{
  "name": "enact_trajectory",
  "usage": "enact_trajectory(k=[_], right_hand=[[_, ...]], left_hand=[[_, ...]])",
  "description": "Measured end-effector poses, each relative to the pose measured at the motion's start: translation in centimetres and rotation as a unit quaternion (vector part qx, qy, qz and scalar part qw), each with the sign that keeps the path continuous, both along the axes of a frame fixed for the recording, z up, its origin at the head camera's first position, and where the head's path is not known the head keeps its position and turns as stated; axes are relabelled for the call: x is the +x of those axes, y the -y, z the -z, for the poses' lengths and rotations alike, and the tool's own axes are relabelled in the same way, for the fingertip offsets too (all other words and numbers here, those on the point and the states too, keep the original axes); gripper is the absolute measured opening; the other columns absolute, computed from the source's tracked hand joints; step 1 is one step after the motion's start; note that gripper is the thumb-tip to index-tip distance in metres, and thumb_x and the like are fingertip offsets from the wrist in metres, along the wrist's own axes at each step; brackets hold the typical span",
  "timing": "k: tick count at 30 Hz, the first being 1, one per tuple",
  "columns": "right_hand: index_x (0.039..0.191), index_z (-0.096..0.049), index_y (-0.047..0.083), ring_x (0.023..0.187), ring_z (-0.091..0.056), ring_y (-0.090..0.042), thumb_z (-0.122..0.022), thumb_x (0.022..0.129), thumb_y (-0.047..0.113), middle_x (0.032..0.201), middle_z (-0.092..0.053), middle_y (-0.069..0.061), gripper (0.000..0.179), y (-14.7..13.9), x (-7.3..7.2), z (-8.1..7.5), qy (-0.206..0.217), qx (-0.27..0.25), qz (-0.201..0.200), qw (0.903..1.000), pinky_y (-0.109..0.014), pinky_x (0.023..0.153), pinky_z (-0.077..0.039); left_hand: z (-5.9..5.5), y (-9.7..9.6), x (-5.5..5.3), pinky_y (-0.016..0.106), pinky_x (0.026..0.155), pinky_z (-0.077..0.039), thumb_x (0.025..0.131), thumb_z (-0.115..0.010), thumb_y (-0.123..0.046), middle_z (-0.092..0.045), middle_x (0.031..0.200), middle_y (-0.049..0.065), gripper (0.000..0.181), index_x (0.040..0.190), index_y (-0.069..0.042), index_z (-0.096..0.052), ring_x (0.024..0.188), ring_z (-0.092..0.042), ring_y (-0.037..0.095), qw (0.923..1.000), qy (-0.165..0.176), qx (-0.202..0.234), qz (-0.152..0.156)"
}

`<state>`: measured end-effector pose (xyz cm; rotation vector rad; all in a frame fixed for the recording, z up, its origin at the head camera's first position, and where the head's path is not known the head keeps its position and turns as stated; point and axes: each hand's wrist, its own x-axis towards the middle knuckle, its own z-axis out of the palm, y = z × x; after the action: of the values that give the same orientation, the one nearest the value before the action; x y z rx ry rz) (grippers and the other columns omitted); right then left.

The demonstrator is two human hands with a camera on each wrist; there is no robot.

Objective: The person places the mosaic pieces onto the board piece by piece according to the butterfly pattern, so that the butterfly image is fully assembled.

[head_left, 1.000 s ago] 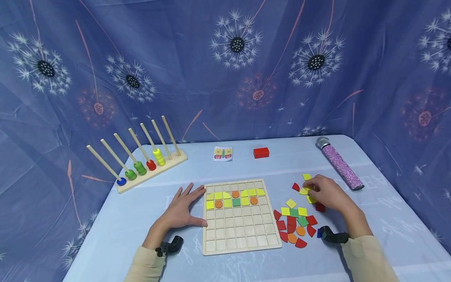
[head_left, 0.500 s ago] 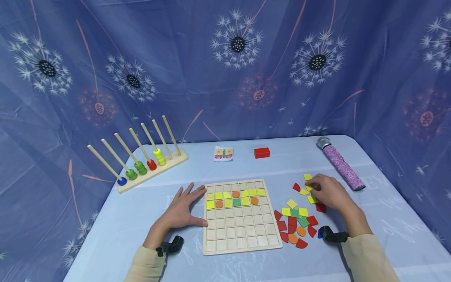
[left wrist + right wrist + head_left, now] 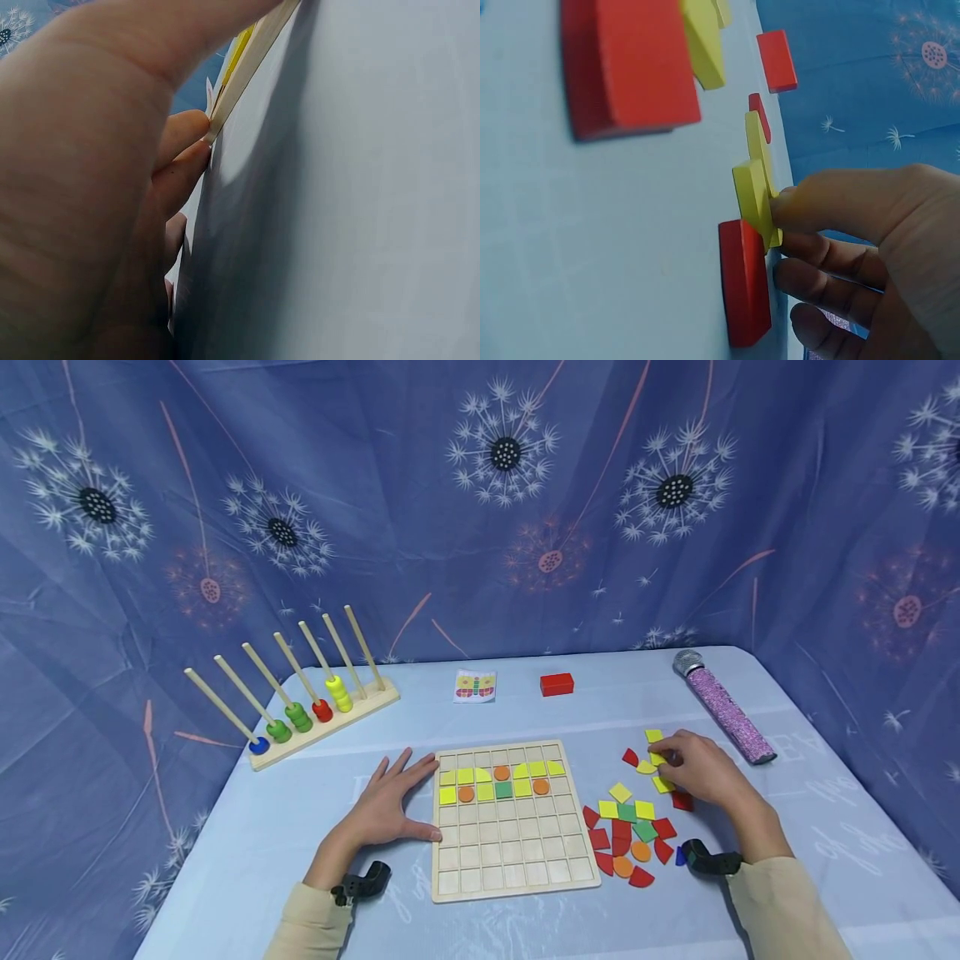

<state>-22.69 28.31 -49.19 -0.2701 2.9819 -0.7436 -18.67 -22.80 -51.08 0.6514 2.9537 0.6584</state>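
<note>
The filling of the third row from the far side of the wooden grid board (image 3: 517,853) appears to be the step in hand. That row is taken up by yellow, orange and green tiles except at its right-end cell, while the row just beyond is full. Right of the board, on the worktop (image 3: 315,810), a yellow square tile (image 3: 657,759) seems to be pinched between the thumb and a curled finger of the right hand (image 3: 703,768); whether it is lifted cannot be told. The board's left edge is touched by the left hand (image 3: 393,808), its fingers spread and nothing gripped. A butterfly pattern card (image 3: 474,687) is laid beyond the board and is probably being copied. For the next move, the tile would need to be raised clear of the yellow quarter-round tile (image 3: 646,768) beside it, carried left, and turned square to the vacant cell.
</note>
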Motion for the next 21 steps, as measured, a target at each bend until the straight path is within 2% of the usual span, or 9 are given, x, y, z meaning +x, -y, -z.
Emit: enact_trajectory(k=[4,7,12,15,21], right_hand=[[0.117,-0.068,0.005,0.085,-0.053,-0.026,-0.068,0.088,0.017,0.102,-0.060,-0.011,0.031,0.0,-0.2,0.0,-0.027,-0.014,0.020,0.9993,-0.044,0.074,-0.051],[0.119,-0.065,0.003,0.092,-0.054,-0.032,-0.066,0.089,0.015,0.112,-0.058,-0.016,0.032,-0.1,-0.7,0.1,-0.051,-0.027,0.037,0.9976,-0.052,0.079,-0.050],[0.123,-0.063,0.001,0.106,-0.053,-0.040,-0.063,0.088,0.008,0.125,-0.054,-0.022,0.036,-0.5,-1.7,0.4,-0.042,-0.026,0.032,0.9983,-0.061,0.090,-0.043],[0.123,-0.064,0.002,0.106,-0.053,-0.040,-0.064,0.088,0.007,0.123,-0.056,-0.021,0.036,-0.7,-2.1,0.5,-0.030,-0.021,0.019,0.9991,-0.061,0.091,-0.042],[0.121,-0.065,0.000,0.094,-0.055,-0.031,-0.068,0.086,0.011,0.110,-0.061,-0.017,0.037,-1.1,-2.3,0.8,-0.023,-0.020,0.017,0.9994,-0.054,0.086,-0.048]], left_hand=[[0.0,0.0,0.0,0.049,0.114,0.000,0.056,-0.069,-0.081,-0.028,0.154,-0.011,0.114,0.150,-0.025,-0.037,0.145,-0.007,0.022,1.0000,0.001,-0.001,0.000],[0.0,0.0,0.0,0.049,0.115,0.000,0.056,-0.069,-0.081,-0.028,0.154,-0.012,0.114,0.150,-0.025,-0.037,0.145,-0.007,0.022,1.0000,0.000,-0.002,-0.001],[0.0,-0.1,0.1,0.050,0.114,-0.001,0.056,-0.070,-0.081,-0.029,0.154,-0.010,0.114,0.149,-0.025,-0.038,0.145,-0.008,0.023,1.0000,-0.004,0.001,0.001],[0.0,-0.1,0.1,0.051,0.114,-0.001,0.055,-0.071,-0.080,-0.031,0.154,-0.009,0.114,0.149,-0.024,-0.039,0.145,-0.009,0.025,0.9999,-0.007,0.006,0.004],[0.0,0.0,0.1,0.052,0.114,-0.002,0.055,-0.070,-0.081,-0.031,0.154,-0.009,0.114,0.149,-0.024,-0.040,0.145,-0.010,0.025,0.9999,-0.011,0.004,0.006]])
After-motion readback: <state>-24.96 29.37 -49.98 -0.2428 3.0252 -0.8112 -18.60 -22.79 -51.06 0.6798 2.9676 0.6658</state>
